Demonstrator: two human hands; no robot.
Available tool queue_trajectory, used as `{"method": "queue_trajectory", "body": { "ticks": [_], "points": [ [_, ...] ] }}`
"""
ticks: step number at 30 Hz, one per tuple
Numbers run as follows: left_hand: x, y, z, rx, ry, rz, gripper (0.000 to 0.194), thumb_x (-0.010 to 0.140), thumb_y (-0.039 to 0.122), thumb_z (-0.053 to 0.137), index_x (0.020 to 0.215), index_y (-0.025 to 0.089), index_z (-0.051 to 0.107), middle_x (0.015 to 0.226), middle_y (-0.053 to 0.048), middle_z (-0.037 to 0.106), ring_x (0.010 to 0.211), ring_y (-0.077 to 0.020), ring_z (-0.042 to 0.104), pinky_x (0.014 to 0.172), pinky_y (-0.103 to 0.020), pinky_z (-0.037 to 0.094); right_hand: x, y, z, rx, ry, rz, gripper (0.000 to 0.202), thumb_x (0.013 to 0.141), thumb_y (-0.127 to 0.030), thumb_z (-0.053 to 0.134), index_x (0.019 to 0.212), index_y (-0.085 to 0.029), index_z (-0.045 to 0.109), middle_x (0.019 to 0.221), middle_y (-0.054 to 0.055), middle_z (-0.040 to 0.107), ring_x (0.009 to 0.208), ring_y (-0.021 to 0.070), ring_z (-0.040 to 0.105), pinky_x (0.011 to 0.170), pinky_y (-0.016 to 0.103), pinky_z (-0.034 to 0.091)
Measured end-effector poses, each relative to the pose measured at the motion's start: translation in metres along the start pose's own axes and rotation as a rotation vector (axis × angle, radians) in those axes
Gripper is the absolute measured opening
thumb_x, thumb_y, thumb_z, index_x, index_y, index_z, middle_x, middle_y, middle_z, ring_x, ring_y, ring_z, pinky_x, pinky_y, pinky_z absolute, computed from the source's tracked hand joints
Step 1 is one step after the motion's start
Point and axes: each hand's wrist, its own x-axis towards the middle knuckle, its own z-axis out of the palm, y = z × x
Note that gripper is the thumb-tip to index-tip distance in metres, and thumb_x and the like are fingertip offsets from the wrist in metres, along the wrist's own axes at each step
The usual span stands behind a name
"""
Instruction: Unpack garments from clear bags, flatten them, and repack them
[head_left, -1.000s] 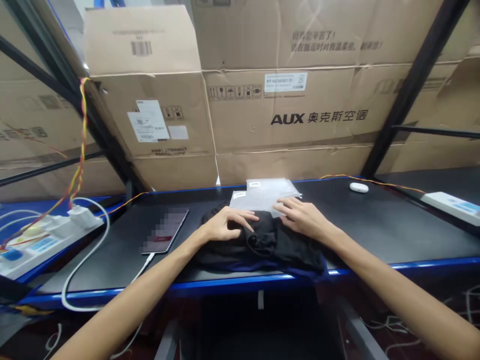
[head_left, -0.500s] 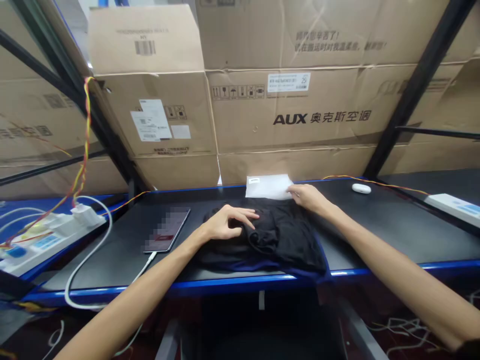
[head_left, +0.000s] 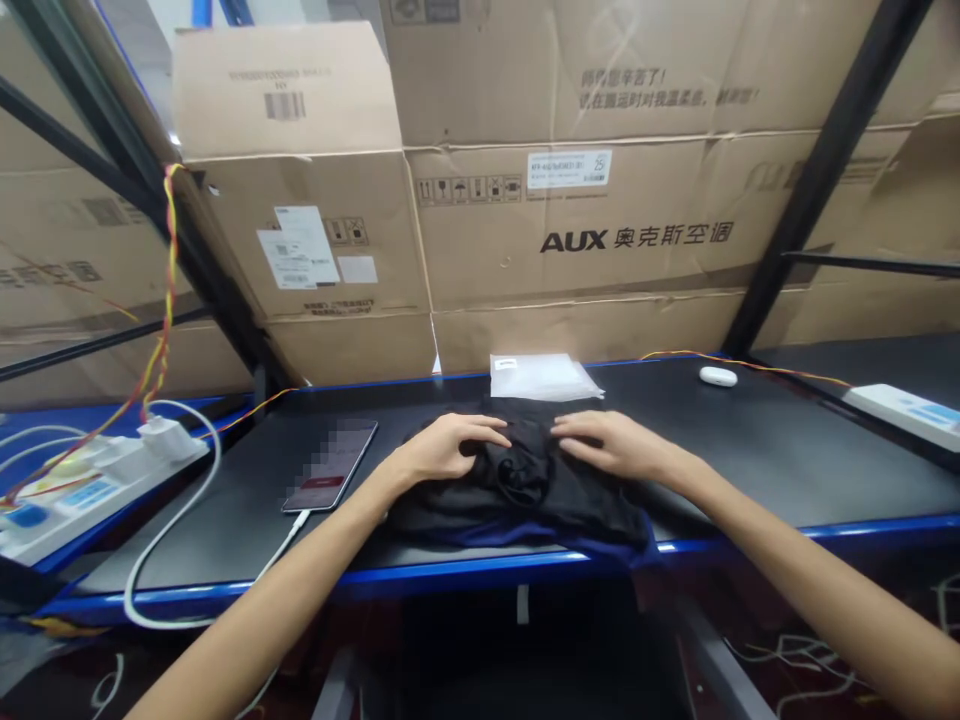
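Observation:
A black garment [head_left: 525, 508] with dark blue fabric along its front lies bunched on the black tabletop, a twisted knot of cloth at its middle. My left hand [head_left: 448, 447] rests on its left part, fingers stretched toward the centre and thumb apart. From the right, my right hand [head_left: 611, 445] lies over the upper right of the cloth with its fingers extended. Both hands are open. Just behind the garment is a flat, whitish translucent plastic bag [head_left: 544, 377] with a small label at its upper left; no hand touches it.
A phone [head_left: 331, 470] with a white charging cable lies to the left. White power strips [head_left: 97, 490] sit at the far left and right. A small white case [head_left: 718, 377] rests at the back right. Large cardboard sheets [head_left: 600, 270] and black posts stand behind.
My right hand has let go of the white plastic bag and come forward and down onto the black garment. My left hand stays on the cloth. The view has shifted slightly.

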Motion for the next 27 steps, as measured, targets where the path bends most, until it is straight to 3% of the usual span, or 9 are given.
{"method": "queue_trajectory", "body": {
  "ticks": [4, 9, 12, 16, 18, 21, 24, 27],
  "points": [
    [0.009, 0.003, 0.004, 0.115, 0.06, 0.026, 0.052, 0.068, 0.002, 0.05, 0.11, 0.023, 0.073, 0.128, -0.003, 0.068, 0.113, -0.0185, 0.066, 0.098, -0.028, 0.05, -0.016, 0.001, 0.004, 0.022, -0.02, 0.031, 0.032, 0.096, -0.036, 0.054, 0.121, -0.024, 0.07, 0.13, 0.008, 0.067, 0.12, 0.0249, 0.063, 0.105, 0.041, 0.05],
    [0.021, 0.029, 0.008, 0.609, 0.118, -0.077, 0.033, 0.079, 0.016, 0.059, 0.11, 0.022, 0.068, 0.104, -0.006, 0.072, 0.093, -0.0225, 0.067, 0.075, -0.029, 0.051, -0.018, 0.011, 0.005, 0.025, 0.073, 0.013, 0.029, 0.095, -0.031, 0.056, 0.118, -0.025, 0.071, 0.127, 0.008, 0.069, 0.12, 0.0249, 0.063, 0.105, 0.043, 0.05],
    [0.027, 0.043, 0.019, 0.748, 0.085, -0.073, 0.023, 0.083, 0.022, 0.058, 0.104, 0.019, 0.067, 0.097, -0.009, 0.069, 0.094, -0.0254, 0.062, 0.074, -0.032, 0.05, -0.017, 0.013, 0.006, 0.018, 0.102, 0.002, 0.027, 0.094, -0.03, 0.056, 0.116, -0.025, 0.072, 0.125, 0.007, 0.07, 0.118, 0.0244, 0.064, 0.104, 0.041, 0.05],
    [0.029, 0.044, 0.021, 0.564, -0.063, 0.006, 0.033, 0.081, 0.03, 0.062, 0.112, 0.018, 0.067, 0.101, -0.009, 0.067, 0.093, -0.0255, 0.061, 0.082, -0.035, 0.05, -0.018, 0.012, 0.006, 0.015, 0.066, 0.013, 0.028, 0.095, -0.032, 0.055, 0.114, -0.021, 0.072, 0.124, 0.009, 0.071, 0.115, 0.0242, 0.066, 0.103, 0.039, 0.051],
    [0.026, 0.039, 0.008, 0.388, -0.099, 0.036, 0.042, 0.082, 0.031, 0.061, 0.123, 0.02, 0.064, 0.106, -0.008, 0.067, 0.096, -0.0243, 0.061, 0.09, -0.037, 0.049, -0.019, 0.011, 0.006, 0.015, 0.058, 0.031, 0.029, 0.095, -0.033, 0.054, 0.115, -0.022, 0.072, 0.123, 0.007, 0.071, 0.114, 0.0237, 0.066, 0.102, 0.038, 0.052],
    [0.019, 0.029, -0.013, 0.183, -0.121, 0.088, 0.058, 0.076, 0.016, 0.058, 0.133, 0.024, 0.059, 0.13, -0.006, 0.061, 0.117, -0.0248, 0.057, 0.106, -0.038, 0.043, -0.019, 0.011, 0.005, 0.022, 0.063, 0.044, 0.027, 0.095, -0.032, 0.054, 0.113, -0.025, 0.072, 0.121, 0.005, 0.072, 0.112, 0.0237, 0.067, 0.1, 0.038, 0.053],
    [0.016, 0.018, -0.021, 0.15, -0.163, 0.066, 0.076, 0.066, 0.005, 0.054, 0.138, 0.028, 0.057, 0.153, -0.004, 0.043, 0.137, -0.0276, 0.043, 0.116, -0.041, 0.034, -0.019, 0.011, 0.005, 0.03, 0.065, 0.038, 0.026, 0.094, -0.032, 0.054, 0.111, -0.026, 0.073, 0.119, 0.004, 0.073, 0.11, 0.0246, 0.068, 0.099, 0.039, 0.054],
    [0.017, 0.009, -0.014, 0.185, -0.196, 0.015, 0.071, 0.068, 0.005, 0.054, 0.135, 0.028, 0.06, 0.152, -0.004, 0.046, 0.136, -0.0269, 0.046, 0.113, -0.039, 0.037, -0.02, 0.013, 0.006, 0.041, 0.069, 0.043, 0.027, 0.095, -0.033, 0.054, 0.112, -0.026, 0.073, 0.119, 0.003, 0.073, 0.11, 0.0241, 0.069, 0.099, 0.038, 0.054]
  ]
}}
